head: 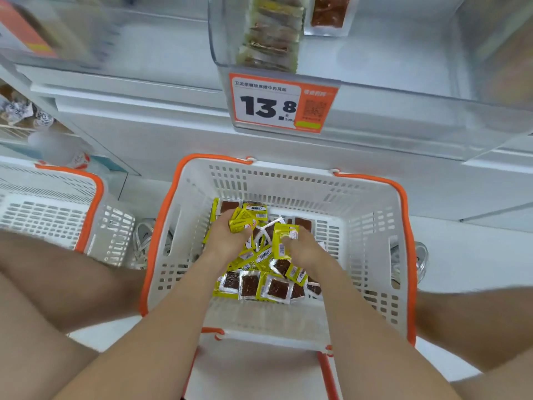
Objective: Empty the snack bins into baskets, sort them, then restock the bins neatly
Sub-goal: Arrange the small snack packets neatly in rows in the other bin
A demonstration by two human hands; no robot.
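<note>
Currently snack packets (246,219) are clutched in the left hand (226,241) and right hand (302,251), seemingly bunched, low in the white basket (360,197); the clear bin (220,44) lies above, straight ahead.

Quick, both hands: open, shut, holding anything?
Left hand: grips a bunch of yellow snack packets inside the white basket.
Right hand: holds at least one yellow packet.
</note>
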